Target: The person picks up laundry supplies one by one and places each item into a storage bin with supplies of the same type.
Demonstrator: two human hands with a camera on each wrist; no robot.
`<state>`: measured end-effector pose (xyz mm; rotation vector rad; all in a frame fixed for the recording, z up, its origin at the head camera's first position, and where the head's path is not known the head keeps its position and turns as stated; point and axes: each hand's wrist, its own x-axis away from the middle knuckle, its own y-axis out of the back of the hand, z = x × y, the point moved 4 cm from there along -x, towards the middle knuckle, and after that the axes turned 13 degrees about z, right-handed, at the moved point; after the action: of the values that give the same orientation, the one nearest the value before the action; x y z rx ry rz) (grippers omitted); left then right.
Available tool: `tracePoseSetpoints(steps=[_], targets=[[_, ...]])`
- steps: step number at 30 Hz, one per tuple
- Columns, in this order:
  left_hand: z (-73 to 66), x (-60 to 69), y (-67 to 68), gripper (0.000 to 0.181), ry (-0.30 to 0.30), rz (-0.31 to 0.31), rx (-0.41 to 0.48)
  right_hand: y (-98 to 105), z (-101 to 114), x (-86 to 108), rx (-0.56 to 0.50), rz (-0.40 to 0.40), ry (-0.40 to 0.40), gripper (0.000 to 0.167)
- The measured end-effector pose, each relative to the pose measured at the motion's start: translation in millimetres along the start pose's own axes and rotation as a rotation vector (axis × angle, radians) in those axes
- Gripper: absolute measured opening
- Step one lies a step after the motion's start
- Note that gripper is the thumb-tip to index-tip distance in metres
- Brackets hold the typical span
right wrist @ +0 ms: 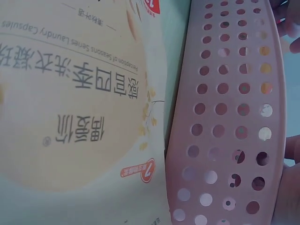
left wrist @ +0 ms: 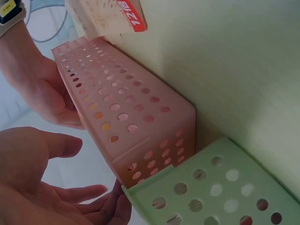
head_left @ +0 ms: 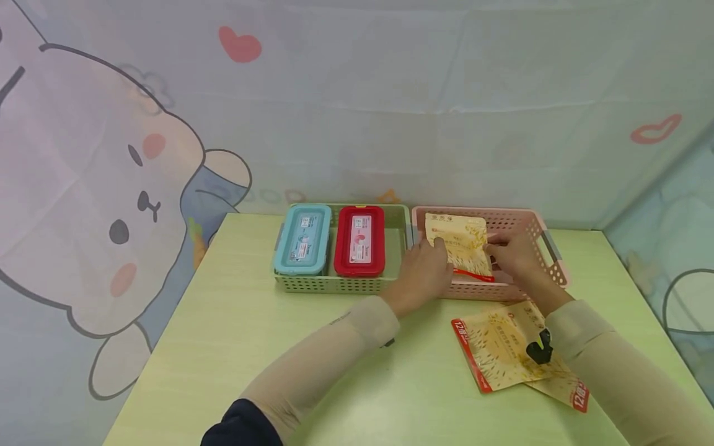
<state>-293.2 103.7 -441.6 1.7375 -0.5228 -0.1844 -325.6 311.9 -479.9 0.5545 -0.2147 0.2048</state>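
Observation:
A yellow laundry capsule pouch (head_left: 462,241) with a red bottom strip leans in the pink basket (head_left: 504,291). My left hand (head_left: 423,272) reaches over the basket's front left, a fingertip at the pouch's lower left. In the left wrist view, that hand's thumb and fingers stand apart by the basket corner. At the pouch's right edge my right hand (head_left: 515,255) pinches it with thumb and finger; some of its fingers are hidden. Two more laundry capsule pouches (head_left: 499,347) overlap on the table below my right forearm. One fills much of the right wrist view (right wrist: 84,93).
A green basket (head_left: 334,285) adjoins the pink one on the left. It holds a light-blue-lidded box (head_left: 304,240) and a red-lidded box (head_left: 359,241). A small black piece (head_left: 540,348) shows by the right sleeve. Behind the table (head_left: 223,347) hangs a printed cloth (head_left: 357,111).

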Motion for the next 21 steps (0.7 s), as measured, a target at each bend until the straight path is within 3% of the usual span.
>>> tracePoseSetpoints(steps=[5, 11, 15, 21], targets=[[-0.7, -3.6, -4.0, 0.029, 0.032, 0.018, -0.067, -2, -3, -1.7, -0.001, 0.009, -0.025, 0.042], [-3.0, -6.7, -10.0, 0.030, 0.078, 0.046, -0.154, -5, -3, -2.7, 0.002, 0.013, 0.002, 0.039], [-1.3, -6.7, -11.9, 0.032, 0.074, 0.042, -0.141, -7, -3, -2.0, 0.024, 0.017, -0.014, 0.038], [6.9, -6.5, -16.7, 0.032, 0.012, 0.015, -0.065, -9, -2, -1.6, 0.076, 0.075, -0.036, 0.039]])
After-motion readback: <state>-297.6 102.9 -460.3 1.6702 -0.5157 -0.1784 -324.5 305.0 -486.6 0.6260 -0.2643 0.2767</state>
